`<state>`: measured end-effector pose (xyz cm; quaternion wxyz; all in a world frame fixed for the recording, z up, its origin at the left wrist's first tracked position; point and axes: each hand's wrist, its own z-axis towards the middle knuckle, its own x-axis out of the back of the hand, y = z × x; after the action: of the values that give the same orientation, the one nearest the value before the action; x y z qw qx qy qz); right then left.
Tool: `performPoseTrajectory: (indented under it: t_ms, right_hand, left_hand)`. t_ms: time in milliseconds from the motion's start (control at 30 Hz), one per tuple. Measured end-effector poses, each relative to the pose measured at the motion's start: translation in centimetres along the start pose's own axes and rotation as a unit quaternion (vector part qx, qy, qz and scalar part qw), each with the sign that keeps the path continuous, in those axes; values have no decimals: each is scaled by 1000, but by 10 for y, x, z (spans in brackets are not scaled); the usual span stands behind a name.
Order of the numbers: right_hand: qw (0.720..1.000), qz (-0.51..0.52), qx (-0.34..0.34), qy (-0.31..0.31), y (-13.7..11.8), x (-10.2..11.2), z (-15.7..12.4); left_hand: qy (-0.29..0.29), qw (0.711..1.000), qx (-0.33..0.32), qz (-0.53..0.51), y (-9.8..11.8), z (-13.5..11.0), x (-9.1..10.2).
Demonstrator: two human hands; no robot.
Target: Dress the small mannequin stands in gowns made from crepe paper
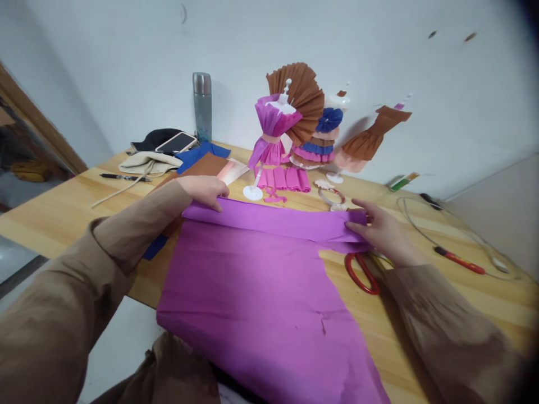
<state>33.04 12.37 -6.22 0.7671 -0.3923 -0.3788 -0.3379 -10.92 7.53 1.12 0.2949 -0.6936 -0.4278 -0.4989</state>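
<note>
I have the purple sheet (256,286) in front of me, its far part over the desk (446,297) and its near part spilling past the desk's edge towards my lap. A folded strip (273,221) runs along its far side. My left hand (207,193) grips the strip's left end, thumb on the face and fingers curled at the upper edge; my right hand (377,227) pinches the right end between thumb and fingers. It looks like crepe paper to me: light, soft enough to fold, with little stiffness of its own, so I expect it to sag in the middle and tear if pulled hard. The folded ends seem the best places to hold, with a flat, gentle pinch, since the layers back each other up there. Lower down there is a small dark mark, perhaps a nick or only a crease; I can't say from this angle, so I would keep strain off it. The red-handled scissors (362,275) lie just beside the sheet, close below my right hand.
</note>
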Motion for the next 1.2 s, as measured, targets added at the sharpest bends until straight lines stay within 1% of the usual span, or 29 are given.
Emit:
performPoseTrajectory:
  t_ms: [67,133,233,333,433,567,633,733,867,1000,1133,1200]
  right_hand:
    - [999,-38,0,-13,-4,0,1]
    - [997,-69,13,-24,-9,-1,1]
    - [994,-93,57,-31,-17,-3,2]
    - [988,-105,105,-47,-25,-10,2]
    - [977,-124,151,-85,-32,-17,-1]
    - [955,-159,200,-153,-43,-23,-7]
    - [950,-162,204,-172,-48,-26,-7]
    - [953,-143,190,-187,-54,-30,-1]
    - [959,-104,186,-189,-59,-33,14]
    - [956,-93,183,-208,-63,-29,25]
    - [950,-120,167,-236,-70,-22,31]
    - [944,-138,176,-240,-74,-17,32]
  left_hand:
    - [-7,1000,-4,5,4,0,0]
    - [-14,1000,0,12,6,0,-1]
    - [-18,1000,1,21,8,1,-2]
    - [-24,1000,-11,9,7,2,-4]
    - [-35,999,-20,-10,7,3,-6]
    - [-48,998,-24,-18,10,4,-7]
    - [-55,998,-28,-20,13,4,-6]
    - [-54,998,-36,-6,20,2,-4]
    - [-44,998,-35,-5,26,-1,-1]
    - [-50,998,-21,-19,27,1,-3]
    - [-60,996,-64,-29,26,5,-7]
    - [-50,997,-63,-15,27,4,-5]
